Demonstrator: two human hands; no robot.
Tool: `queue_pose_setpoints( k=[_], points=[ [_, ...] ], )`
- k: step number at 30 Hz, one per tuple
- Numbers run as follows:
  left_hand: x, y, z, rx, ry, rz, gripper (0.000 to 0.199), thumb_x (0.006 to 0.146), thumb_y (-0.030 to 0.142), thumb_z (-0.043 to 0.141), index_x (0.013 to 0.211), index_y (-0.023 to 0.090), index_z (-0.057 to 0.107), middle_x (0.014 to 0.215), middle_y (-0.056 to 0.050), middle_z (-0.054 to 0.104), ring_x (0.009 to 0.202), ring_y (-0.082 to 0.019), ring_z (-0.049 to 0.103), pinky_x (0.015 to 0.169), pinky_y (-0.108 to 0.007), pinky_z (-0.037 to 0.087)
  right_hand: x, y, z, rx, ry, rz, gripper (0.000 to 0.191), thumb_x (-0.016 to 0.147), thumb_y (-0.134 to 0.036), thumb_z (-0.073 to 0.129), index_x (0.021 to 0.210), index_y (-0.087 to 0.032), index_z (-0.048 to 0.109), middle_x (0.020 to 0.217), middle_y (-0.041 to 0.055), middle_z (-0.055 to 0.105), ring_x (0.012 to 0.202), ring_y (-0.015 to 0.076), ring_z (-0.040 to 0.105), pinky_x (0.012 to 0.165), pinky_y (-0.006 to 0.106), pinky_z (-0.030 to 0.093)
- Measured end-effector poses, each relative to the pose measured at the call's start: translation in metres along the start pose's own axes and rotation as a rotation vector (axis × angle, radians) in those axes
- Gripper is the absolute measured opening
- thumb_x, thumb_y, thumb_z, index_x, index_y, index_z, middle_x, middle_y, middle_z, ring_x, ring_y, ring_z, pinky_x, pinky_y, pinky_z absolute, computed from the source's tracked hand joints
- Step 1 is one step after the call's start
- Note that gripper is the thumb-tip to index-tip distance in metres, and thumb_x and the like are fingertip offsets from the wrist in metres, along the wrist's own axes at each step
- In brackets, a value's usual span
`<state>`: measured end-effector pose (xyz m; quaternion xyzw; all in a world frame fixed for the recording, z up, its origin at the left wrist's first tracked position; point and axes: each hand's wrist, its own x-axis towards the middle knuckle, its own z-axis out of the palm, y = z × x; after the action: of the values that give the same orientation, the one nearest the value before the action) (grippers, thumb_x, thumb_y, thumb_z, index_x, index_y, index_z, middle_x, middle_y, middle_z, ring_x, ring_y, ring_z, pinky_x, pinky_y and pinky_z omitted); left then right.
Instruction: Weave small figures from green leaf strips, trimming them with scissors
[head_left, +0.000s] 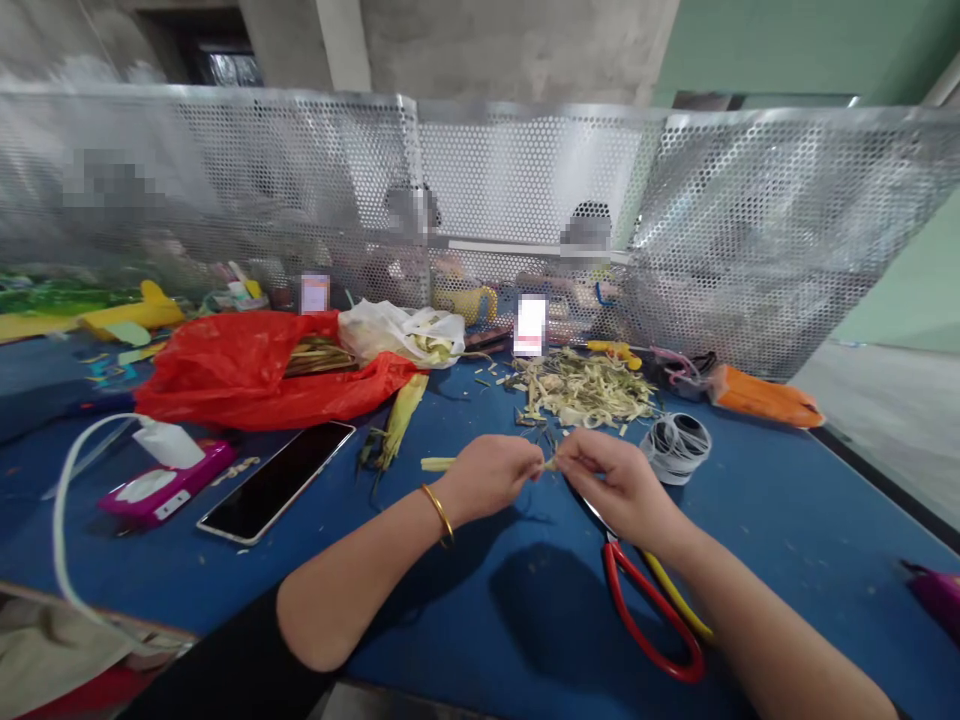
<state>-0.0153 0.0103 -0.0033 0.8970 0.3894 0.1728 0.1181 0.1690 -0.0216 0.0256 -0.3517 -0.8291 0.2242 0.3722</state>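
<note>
My left hand (pixel 491 478), with a gold bangle on its wrist, is closed around a pale yellow dried leaf strip (pixel 436 464), whose end sticks out to the left. Fingertip to fingertip with it, my right hand (pixel 611 480) pinches the strip's other end; the exact grip is hidden by the fingers. Thin dark strands stand up between the two hands. Beneath my right hand lie scissors (pixel 660 630) with red handles, their blades partly covered. A yellow handle (pixel 679 598) shows beside them under my right wrist. Just right of that hand stands a spool of whitish cord (pixel 677 448).
Dried leaf scraps (pixel 589 388) are heaped behind my hands. Left are a red plastic bag (pixel 225 370), a white bag (pixel 405 328), a phone (pixel 277 482) and a magenta power strip (pixel 165 485) with a cable. An orange packet (pixel 765 395) lies right; a perforated metal screen (pixel 517 170) stands behind.
</note>
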Motion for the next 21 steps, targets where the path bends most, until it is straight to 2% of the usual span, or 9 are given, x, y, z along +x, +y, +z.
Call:
queue_pose_setpoints(
  k=[3,5,7,9,11,14,16,18,21],
  points=[
    [-0.002,0.007,-0.003,-0.138,-0.139,0.168,0.020,0.085,0.013,0.046,0.081,0.020,0.065,0.085,0.000,0.069,0.081,-0.014,0.062,0.071,-0.020,0.040,0.005,0.014,-0.009,0.072,0.055,0.137,0.018,0.085,-0.024,0.051,0.068,-0.019,0.049,0.059,-0.0042,0.043,0.054,0.0104,0.040,0.051,0.022,0.033],
    [-0.003,0.012,-0.006,-0.272,-0.165,0.247,0.022,0.088,0.015,0.045,0.082,0.019,0.065,0.085,0.000,0.069,0.080,-0.012,0.061,0.073,-0.019,0.041,0.007,0.026,-0.010,0.160,0.063,0.251,0.018,0.083,-0.028,0.052,0.067,-0.020,0.049,0.056,-0.0051,0.041,0.051,0.0101,0.042,0.049,0.022,0.034],
    [-0.003,0.014,-0.010,-0.378,-0.099,0.241,0.024,0.091,0.020,0.043,0.082,0.018,0.065,0.083,0.000,0.068,0.078,-0.011,0.061,0.073,-0.018,0.041,0.008,0.039,-0.006,0.226,0.065,0.364,0.019,0.080,-0.030,0.052,0.064,-0.020,0.048,0.055,-0.0056,0.041,0.048,0.0098,0.043,0.047,0.022,0.036],
    [-0.002,0.013,-0.012,-0.407,0.042,0.160,0.026,0.093,0.024,0.041,0.081,0.018,0.064,0.080,-0.001,0.067,0.075,-0.011,0.060,0.072,-0.019,0.042,0.008,0.049,0.002,0.248,0.046,0.443,0.018,0.076,-0.029,0.051,0.061,-0.020,0.046,0.051,-0.0064,0.040,0.044,0.0092,0.041,0.044,0.021,0.035],
    [-0.001,0.009,-0.012,-0.355,0.201,0.047,0.026,0.092,0.024,0.042,0.079,0.018,0.063,0.078,-0.001,0.066,0.075,-0.012,0.059,0.073,-0.021,0.042,0.007,0.054,0.012,0.239,0.012,0.461,0.015,0.075,-0.027,0.049,0.061,-0.020,0.046,0.048,-0.0070,0.039,0.040,0.0090,0.040,0.041,0.021,0.032],
    [0.001,0.001,-0.008,-0.180,0.360,-0.096,0.025,0.092,0.021,0.040,0.079,0.018,0.061,0.080,-0.002,0.066,0.078,-0.014,0.059,0.075,-0.023,0.041,0.005,0.046,0.023,0.198,-0.015,0.418,0.014,0.074,-0.023,0.050,0.060,-0.020,0.046,0.049,-0.0066,0.040,0.043,0.0095,0.039,0.043,0.021,0.030],
    [0.002,-0.004,-0.006,-0.044,0.394,-0.155,0.025,0.093,0.021,0.039,0.081,0.019,0.060,0.083,-0.003,0.066,0.080,-0.015,0.059,0.075,-0.025,0.040,0.002,0.033,0.026,0.149,-0.015,0.338,0.015,0.073,-0.018,0.051,0.060,-0.020,0.044,0.053,-0.0058,0.040,0.050,0.0099,0.039,0.048,0.021,0.030],
    [0.003,-0.007,-0.005,0.069,0.372,-0.183,0.024,0.093,0.021,0.038,0.082,0.019,0.060,0.084,-0.004,0.065,0.082,-0.016,0.059,0.074,-0.025,0.040,0.000,0.018,0.025,0.070,-0.017,0.207,0.015,0.074,-0.014,0.049,0.062,-0.020,0.043,0.057,-0.0053,0.040,0.055,0.0102,0.037,0.052,0.022,0.029],
    [0.003,-0.008,-0.006,0.190,0.269,-0.164,0.022,0.091,0.018,0.039,0.083,0.018,0.060,0.082,-0.004,0.064,0.079,-0.017,0.059,0.069,-0.025,0.039,-0.002,0.003,0.018,-0.033,-0.006,0.043,0.018,0.081,-0.013,0.045,0.065,-0.020,0.042,0.060,-0.0047,0.039,0.055,0.0104,0.036,0.053,0.023,0.029]
  ],
)
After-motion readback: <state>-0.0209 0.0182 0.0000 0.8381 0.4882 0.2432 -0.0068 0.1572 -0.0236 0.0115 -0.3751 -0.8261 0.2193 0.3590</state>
